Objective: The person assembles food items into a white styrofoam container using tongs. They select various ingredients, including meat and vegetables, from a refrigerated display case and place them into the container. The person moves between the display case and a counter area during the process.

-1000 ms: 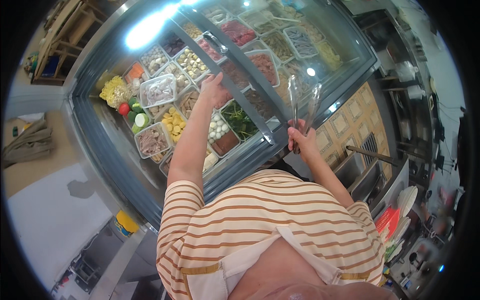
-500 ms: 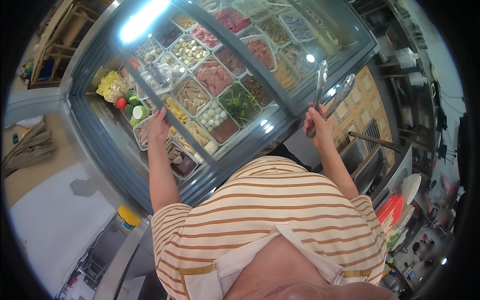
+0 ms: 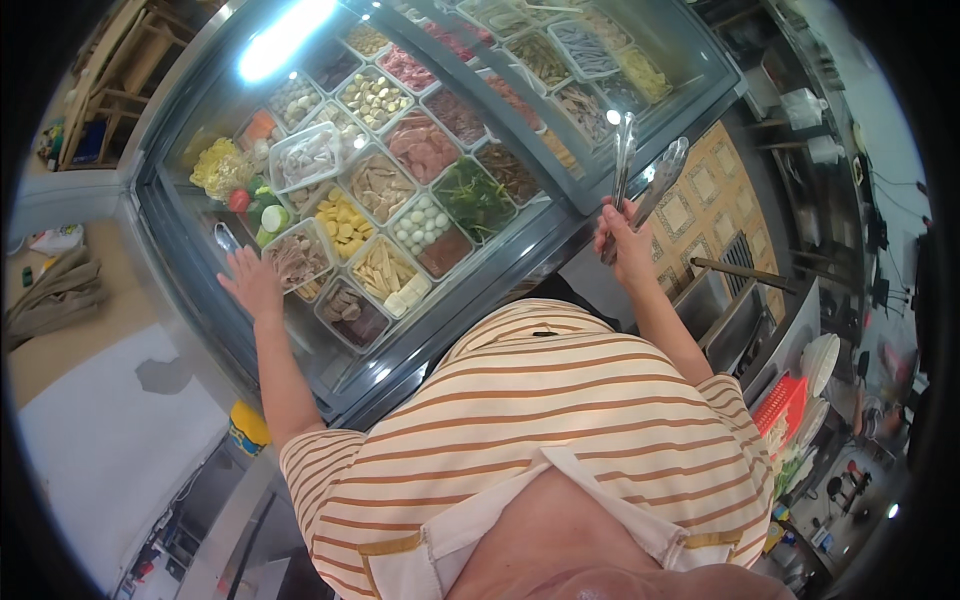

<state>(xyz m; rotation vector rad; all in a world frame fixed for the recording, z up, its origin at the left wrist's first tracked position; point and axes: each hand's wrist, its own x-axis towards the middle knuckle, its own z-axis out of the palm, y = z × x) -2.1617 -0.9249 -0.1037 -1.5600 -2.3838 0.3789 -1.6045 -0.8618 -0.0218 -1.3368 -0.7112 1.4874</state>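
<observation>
Looking down over a striped shirt [image 3: 540, 420], the head view shows the left hand [image 3: 252, 284] spread flat and open on the glass lid [image 3: 330, 350] of a chilled display case [image 3: 160, 215] full of food trays. At the case's opposite side, the right hand [image 3: 626, 243] is closed around metal tongs [image 3: 640, 185], held upright above its front edge.

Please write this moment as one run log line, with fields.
left hand: flat on glass lid of food display chest | right hand: grip shut on long metal tongs, raised, tips apart
</observation>
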